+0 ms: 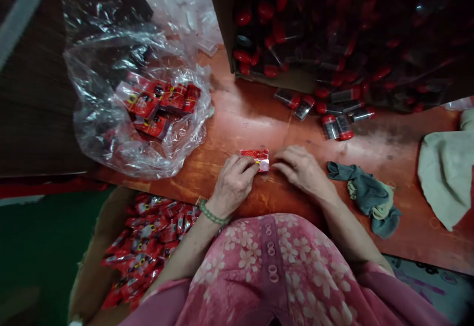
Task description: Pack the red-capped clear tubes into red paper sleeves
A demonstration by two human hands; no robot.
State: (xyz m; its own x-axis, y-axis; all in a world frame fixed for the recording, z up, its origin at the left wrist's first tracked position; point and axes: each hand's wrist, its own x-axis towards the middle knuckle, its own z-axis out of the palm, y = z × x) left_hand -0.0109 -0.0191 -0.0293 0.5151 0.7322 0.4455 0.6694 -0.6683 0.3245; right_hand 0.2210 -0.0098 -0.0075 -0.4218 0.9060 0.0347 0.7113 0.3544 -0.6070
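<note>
A small red printed card [261, 154] with a pale patch along its lower part lies on the brown table in front of me. My left hand [235, 180], with a green bead bracelet above it, closes its fingers and thumb on the card's lower left edge. Just right of the card is my right hand [299, 170], slightly blurred, its fingers stretched towards the card and apart from it. I see nothing in that hand. Under the left fingers, part of the card is hidden.
A clear plastic bag [92, 133] holds stacks of red printed cards [146, 101]. Below it, a box [92, 262] contains many red packets [148, 247]. Red-capped clear vials [336, 126] lie by a dark bin. Grey-green cloth [370, 192] rests at the right, near a beige cloth [446, 173].
</note>
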